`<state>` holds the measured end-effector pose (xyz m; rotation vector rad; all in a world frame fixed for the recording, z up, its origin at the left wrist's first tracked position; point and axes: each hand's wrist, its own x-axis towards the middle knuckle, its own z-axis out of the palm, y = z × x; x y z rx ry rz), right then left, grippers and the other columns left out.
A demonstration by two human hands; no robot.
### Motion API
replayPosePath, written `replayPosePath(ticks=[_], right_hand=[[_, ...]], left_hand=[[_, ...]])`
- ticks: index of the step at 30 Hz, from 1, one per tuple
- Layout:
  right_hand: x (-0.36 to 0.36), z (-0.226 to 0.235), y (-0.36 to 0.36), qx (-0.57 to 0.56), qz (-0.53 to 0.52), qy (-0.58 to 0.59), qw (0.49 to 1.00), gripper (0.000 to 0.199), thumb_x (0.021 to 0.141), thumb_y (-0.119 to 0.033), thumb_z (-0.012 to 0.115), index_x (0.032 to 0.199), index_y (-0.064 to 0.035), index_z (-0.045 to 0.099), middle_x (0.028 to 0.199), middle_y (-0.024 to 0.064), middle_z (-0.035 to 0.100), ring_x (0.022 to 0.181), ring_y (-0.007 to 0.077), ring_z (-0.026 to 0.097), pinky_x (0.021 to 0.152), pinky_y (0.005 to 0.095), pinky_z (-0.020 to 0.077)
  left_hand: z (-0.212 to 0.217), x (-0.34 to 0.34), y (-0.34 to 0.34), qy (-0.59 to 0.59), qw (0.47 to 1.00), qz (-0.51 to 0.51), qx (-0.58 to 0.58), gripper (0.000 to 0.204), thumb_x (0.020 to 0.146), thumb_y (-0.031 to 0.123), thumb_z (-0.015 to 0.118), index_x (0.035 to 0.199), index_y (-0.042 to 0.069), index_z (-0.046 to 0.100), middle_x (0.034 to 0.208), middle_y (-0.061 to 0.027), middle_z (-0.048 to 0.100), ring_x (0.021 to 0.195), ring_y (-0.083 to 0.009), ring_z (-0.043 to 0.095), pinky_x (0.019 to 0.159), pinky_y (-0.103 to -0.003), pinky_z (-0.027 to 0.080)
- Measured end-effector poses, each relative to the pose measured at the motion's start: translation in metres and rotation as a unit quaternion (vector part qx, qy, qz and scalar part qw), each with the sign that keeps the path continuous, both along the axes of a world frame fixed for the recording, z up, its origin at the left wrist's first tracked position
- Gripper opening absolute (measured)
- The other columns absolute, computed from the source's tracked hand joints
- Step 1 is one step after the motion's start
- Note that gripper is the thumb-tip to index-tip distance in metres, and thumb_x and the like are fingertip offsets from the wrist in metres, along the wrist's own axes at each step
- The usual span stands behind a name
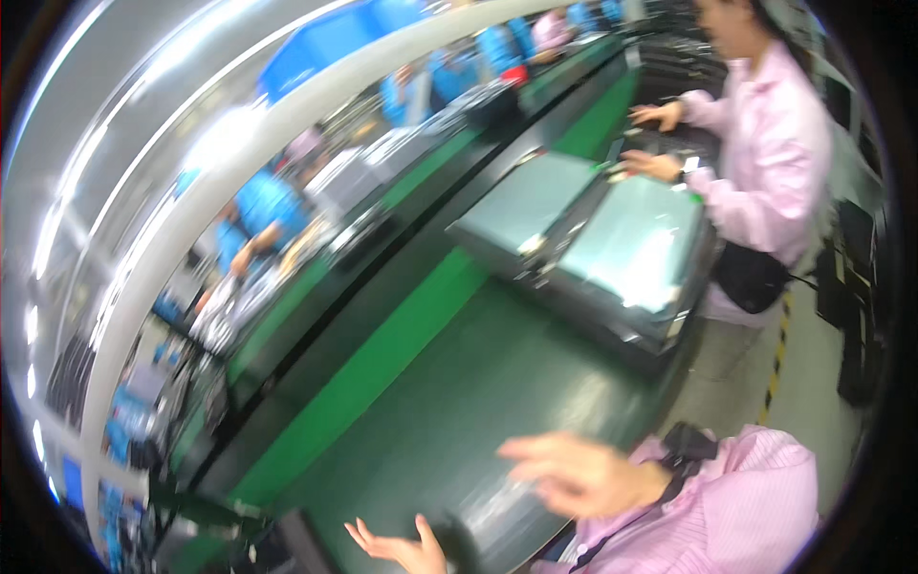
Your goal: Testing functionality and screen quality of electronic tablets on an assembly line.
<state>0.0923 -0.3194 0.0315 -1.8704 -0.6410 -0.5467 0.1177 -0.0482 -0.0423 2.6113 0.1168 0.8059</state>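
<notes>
At the near edge of the dark green bench [497,383], a dark, glossy, plastic-wrapped thing [492,521] is lying low in the picture, blurred, so its kind cannot be told. The right hand [574,474] is hovering just above it, fingers spread wide and holding nothing. The left hand [397,545] is reaching in from the lower edge just to the left of the thing, palm up, fingers splayed wide, also empty. The right forearm is wearing a pink striped sleeve [727,507], with a dark strap crossing the wrist.

Judging from this, the hands are closing in on the wrapped thing from two sides. Doing it well would probably mean taking it by both ends evenly, since the shiny wrap looks slippery.

Farther along the bench, two flat grey panels [583,234] are lying side by side in dark frames, well apart from the hands. A co-worker in a pink shirt [775,163] is standing at the right, both hands resting at the far end of those panels. A bright green strip [382,354] is running lengthwise beside the bench. Beyond it, people in blue tops [263,206] are working at another line. A white curved beam [239,163] is arching overhead. Small blue packets [124,421] are sitting at the far left, too blurred to tell their shape. A yellow and black striped line [776,359] is marking the floor at right.
</notes>
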Motion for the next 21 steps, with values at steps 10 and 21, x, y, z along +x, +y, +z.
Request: replayPosePath(ticks=[10,21], right_hand=[[-0.001,-0.082,-0.346,0.164,-0.596,-0.055,0.784,0.028,0.086,-0.009,0.051,0.110,0.0040,0.055,0.103,0.0158,0.060,0.093,0.0219,0.057,0.082,0.0318,0.0446],[0.005,-0.040,-0.302,0.176,-0.482,0.090,0.854,0.039,0.091,-0.030,0.050,0.079,0.0058,0.060,0.064,0.0059,0.056,0.064,0.0127,0.051,0.059,0.0286,0.0401]], left_hand=[[0.019,-0.002,-0.163,0.219,0.808,-0.539,-0.094,0.051,0.080,0.012,0.063,0.126,0.001,0.043,0.134,-0.0222,0.037,0.124,-0.0379,0.036,0.105,-0.042,0.028],[0.006,0.004,-0.229,0.411,0.611,-0.502,-0.453,0.061,0.082,0.000,0.060,0.134,0.002,0.028,0.134,-0.0177,0.036,0.125,-0.0285,0.037,0.106,-0.041,0.027]])
